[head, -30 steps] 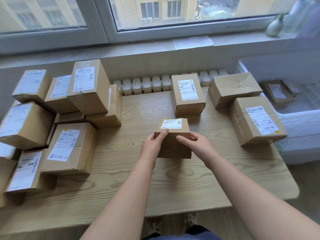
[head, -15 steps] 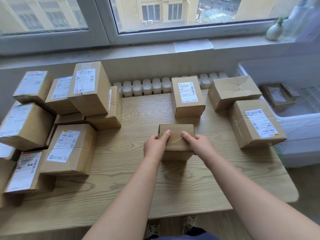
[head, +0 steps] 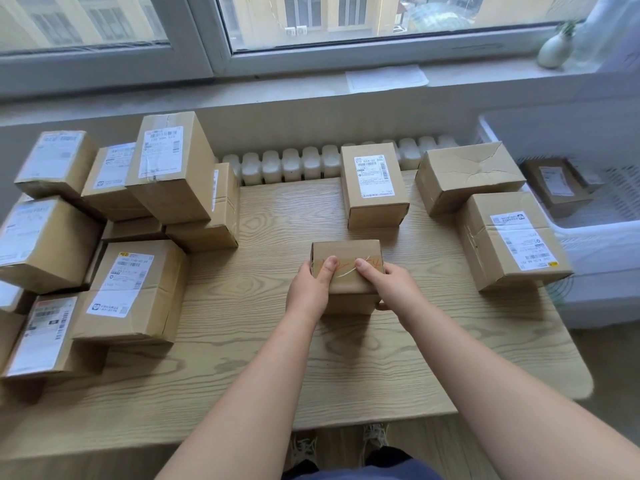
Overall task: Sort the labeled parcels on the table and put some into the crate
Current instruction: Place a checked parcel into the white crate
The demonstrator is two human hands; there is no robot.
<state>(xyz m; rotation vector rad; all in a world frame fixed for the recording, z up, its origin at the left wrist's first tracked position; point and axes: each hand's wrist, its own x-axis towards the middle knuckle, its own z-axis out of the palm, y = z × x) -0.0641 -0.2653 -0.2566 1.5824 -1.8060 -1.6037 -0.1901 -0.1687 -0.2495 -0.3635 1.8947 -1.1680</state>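
1. Step in hand, as we judge it: inspection. One small parcel (head: 347, 250) sits mid-desk (head: 270, 348). Its upward face shows a red scrawl and no printed label.
2. Next move, we reckon: turn it to find the label, then choose between the crate (head: 595, 233) at right and a desk pile.
3. Left hand (head: 308, 289) and right hand (head: 393, 289) grip opposite sides, thumbs on top. Both forearms reach forward and converge on the parcel.

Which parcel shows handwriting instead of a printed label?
The small parcel held between left hand and right hand at mid-table: orange scrawl on top, no white sticker.
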